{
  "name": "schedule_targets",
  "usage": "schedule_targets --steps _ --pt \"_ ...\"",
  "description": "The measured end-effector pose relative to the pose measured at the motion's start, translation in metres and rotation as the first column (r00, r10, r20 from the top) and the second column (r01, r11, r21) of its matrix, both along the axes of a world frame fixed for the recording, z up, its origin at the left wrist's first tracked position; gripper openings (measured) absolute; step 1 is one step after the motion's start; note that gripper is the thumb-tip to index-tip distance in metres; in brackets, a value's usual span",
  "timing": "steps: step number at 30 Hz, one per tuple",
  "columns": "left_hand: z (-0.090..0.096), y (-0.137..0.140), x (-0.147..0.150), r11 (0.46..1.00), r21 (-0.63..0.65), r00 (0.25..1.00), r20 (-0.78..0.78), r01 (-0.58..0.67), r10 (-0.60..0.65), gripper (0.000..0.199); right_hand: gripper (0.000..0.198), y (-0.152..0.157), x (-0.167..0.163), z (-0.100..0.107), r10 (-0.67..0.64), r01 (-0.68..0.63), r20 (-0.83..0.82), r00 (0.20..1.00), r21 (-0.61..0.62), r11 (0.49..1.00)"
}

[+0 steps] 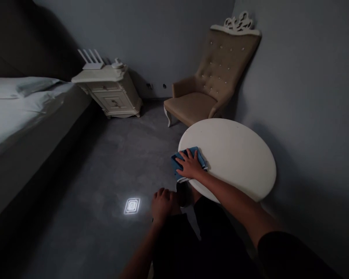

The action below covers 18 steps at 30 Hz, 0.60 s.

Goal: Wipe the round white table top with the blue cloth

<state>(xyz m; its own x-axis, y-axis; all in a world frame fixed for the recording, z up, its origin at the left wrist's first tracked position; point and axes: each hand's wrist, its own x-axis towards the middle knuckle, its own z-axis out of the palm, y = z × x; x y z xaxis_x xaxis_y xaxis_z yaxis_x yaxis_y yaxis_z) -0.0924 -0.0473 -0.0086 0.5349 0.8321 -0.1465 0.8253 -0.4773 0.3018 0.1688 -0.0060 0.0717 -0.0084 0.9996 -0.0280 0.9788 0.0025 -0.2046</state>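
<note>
A folded blue cloth (197, 152) lies at the left edge of the round white table (235, 155), partly hanging over the rim. My right hand (189, 164) presses it down from above, fingers spread across it and palm covering its middle. Lower and to the left, my left hand (162, 204) rests by my bent knee, apart from the table. Its fingers curve loosely, a little apart, with no object visible in them. Dark clothing and shadow hide part of that knee.
Behind the table stands a brown tufted armchair (193, 106) near the grey walls. A white nightstand (116, 99) carries a router (93, 66) and a small white object (118, 65). On the left is a bed (17, 112). A bright square light pattern (132, 206) shows on the floor.
</note>
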Motion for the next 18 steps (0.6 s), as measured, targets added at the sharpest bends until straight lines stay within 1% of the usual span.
schedule_targets --steps 3,5,6,8,11,13,15,16,18 --pt "-0.003 0.002 0.001 0.998 0.025 0.996 -0.070 0.064 -0.062 0.039 0.065 0.055 0.015 0.007 0.016 -0.016 -0.052 0.999 -0.001 1.000" --pt "-0.005 0.004 0.002 0.991 0.033 0.985 -0.111 0.133 -0.129 0.039 0.060 0.098 0.031 0.013 0.007 -0.006 -0.070 0.998 0.012 1.000" --pt "-0.006 0.006 0.001 0.989 0.035 0.981 -0.135 0.147 -0.141 0.039 0.057 0.119 0.042 0.015 -0.009 0.011 -0.072 0.997 0.023 1.000" --pt "-0.010 0.008 0.000 0.987 0.034 0.976 -0.157 0.159 -0.152 0.042 0.053 0.158 0.068 0.019 -0.063 0.067 -0.072 0.995 0.044 0.997" --pt "-0.018 0.009 -0.004 0.992 0.066 0.984 -0.147 0.106 -0.095 0.050 0.054 0.204 0.123 0.026 -0.178 0.182 -0.066 0.982 0.057 0.982" --pt "-0.025 0.008 -0.008 0.991 0.089 0.984 -0.155 0.096 -0.082 0.050 0.058 0.223 0.170 0.030 -0.262 0.266 -0.060 0.963 0.056 0.962" --pt "-0.030 0.006 -0.010 0.991 0.090 0.979 -0.190 0.097 -0.078 0.047 0.065 0.230 0.222 0.034 -0.348 0.350 -0.050 0.936 0.049 0.935" --pt "-0.031 0.005 -0.011 0.992 0.084 0.974 -0.213 0.093 -0.073 0.046 0.068 0.229 0.249 0.036 -0.388 0.390 -0.044 0.921 0.045 0.920" --pt "-0.031 0.002 -0.011 0.995 0.059 0.966 -0.252 0.080 -0.063 0.045 0.072 0.215 0.302 0.038 -0.460 0.461 -0.027 0.887 0.036 0.887"
